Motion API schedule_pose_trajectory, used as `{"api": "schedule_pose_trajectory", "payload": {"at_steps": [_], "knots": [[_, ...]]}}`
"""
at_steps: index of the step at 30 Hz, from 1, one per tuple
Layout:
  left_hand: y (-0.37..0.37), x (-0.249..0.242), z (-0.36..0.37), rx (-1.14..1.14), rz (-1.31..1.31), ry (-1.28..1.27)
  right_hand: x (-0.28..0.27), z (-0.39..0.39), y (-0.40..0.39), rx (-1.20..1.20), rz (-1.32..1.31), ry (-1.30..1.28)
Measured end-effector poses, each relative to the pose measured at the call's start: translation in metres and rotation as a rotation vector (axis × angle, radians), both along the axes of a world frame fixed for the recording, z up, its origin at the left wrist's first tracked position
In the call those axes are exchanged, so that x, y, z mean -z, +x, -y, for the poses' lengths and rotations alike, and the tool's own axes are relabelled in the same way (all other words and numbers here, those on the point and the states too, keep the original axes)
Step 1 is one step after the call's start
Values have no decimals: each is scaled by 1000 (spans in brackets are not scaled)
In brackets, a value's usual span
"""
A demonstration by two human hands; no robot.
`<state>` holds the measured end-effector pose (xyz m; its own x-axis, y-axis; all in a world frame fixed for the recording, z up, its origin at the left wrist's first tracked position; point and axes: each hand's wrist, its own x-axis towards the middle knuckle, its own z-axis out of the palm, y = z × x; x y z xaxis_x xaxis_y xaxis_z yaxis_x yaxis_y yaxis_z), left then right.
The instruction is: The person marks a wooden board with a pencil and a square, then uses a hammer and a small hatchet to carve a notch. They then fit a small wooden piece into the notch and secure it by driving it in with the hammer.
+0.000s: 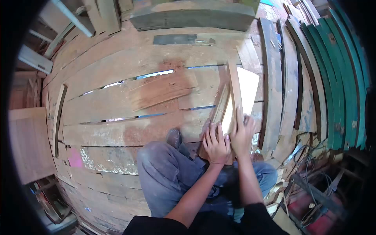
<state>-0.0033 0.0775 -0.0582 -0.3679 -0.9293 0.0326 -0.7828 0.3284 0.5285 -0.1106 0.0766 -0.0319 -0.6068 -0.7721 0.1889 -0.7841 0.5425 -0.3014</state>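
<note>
A long narrow wooden strip (234,84) stands lengthwise in front of me, with a bright pale board (247,88) beside it on the right. My right hand (242,137) is wrapped round the near part of the strip, fingers closed. Just left of it, my left hand (216,145) lies with fingers spread on the near end of a wooden piece (220,103) next to the strip. Both hands are close together above my lap. What lies under the palms is hidden.
Plank flooring (98,135) has gaps and reddish dust. A loose board (162,92) lies ahead, a thick beam (192,18) beyond it. Long planks (273,82) and green slats (333,78) line the right side. Cables (309,176) lie at lower right, a thin strip (59,117) at left.
</note>
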Motion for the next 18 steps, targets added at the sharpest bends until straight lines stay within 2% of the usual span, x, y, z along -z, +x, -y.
{"api": "schedule_pose_trajectory", "payload": {"at_steps": [5, 6, 7, 9, 12, 14, 15, 18], "knots": [[-1, -9, -2, 56, 82, 0, 18, 143, -106, 80, -136, -290], [1, 2, -6, 62, 99, -26, 13, 166, -120, 127, -205, -165], [2, 5, -7, 76, 95, -54, 31, 188, -134, 202, -237, -176], [2, 9, -9, 90, 86, -51, 4, 177, -117, 251, -157, -139], [5, 11, -11, 53, 74, -5, 10, 138, -88, 215, -115, -164], [1, 13, -9, 42, 50, -17, 16, 90, -54, 156, -181, -94], [-1, 6, -9, 28, 39, 31, 13, 61, -31, 153, -113, -173], [-1, -2, -10, 92, 44, -13, -10, -15, 22, 86, 52, -92]]}}
